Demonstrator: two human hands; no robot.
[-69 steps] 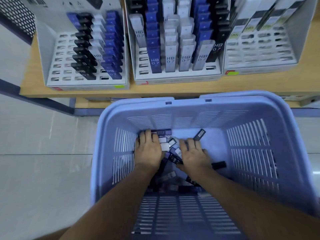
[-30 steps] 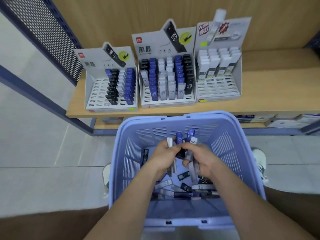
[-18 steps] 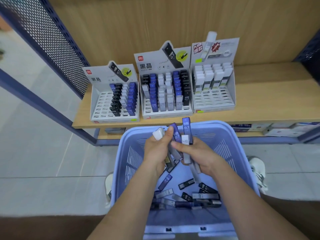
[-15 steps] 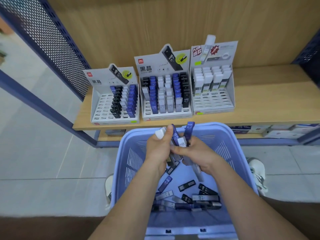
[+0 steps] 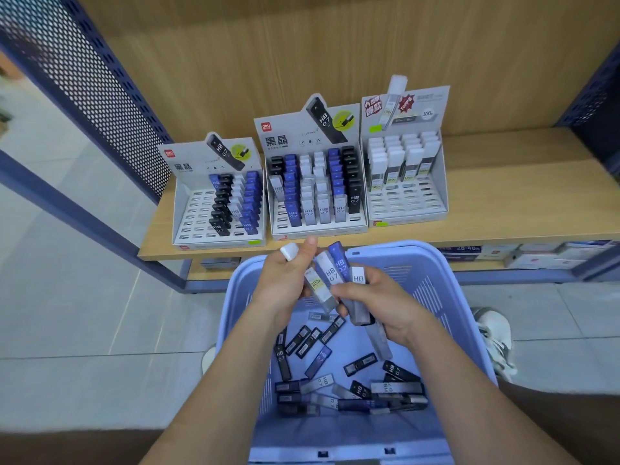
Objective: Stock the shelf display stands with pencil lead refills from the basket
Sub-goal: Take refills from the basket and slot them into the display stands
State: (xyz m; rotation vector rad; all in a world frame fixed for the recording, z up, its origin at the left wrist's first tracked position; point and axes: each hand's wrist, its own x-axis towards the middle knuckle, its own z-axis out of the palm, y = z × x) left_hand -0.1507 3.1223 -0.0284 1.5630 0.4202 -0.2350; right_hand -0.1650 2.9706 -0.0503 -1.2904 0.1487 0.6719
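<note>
Fingers (image 5: 307, 250) of the left hand (image 5: 285, 283) and right hand (image 5: 379, 297) grip a fanned bunch of pencil lead refills (image 5: 332, 273) over the basket (image 5: 436, 290), labels up, likely for sorting toward the display stands (image 5: 318, 231).

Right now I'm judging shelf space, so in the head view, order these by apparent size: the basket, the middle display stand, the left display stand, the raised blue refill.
1. basket, though nearest the camera
2. middle display stand
3. left display stand
4. raised blue refill
</note>
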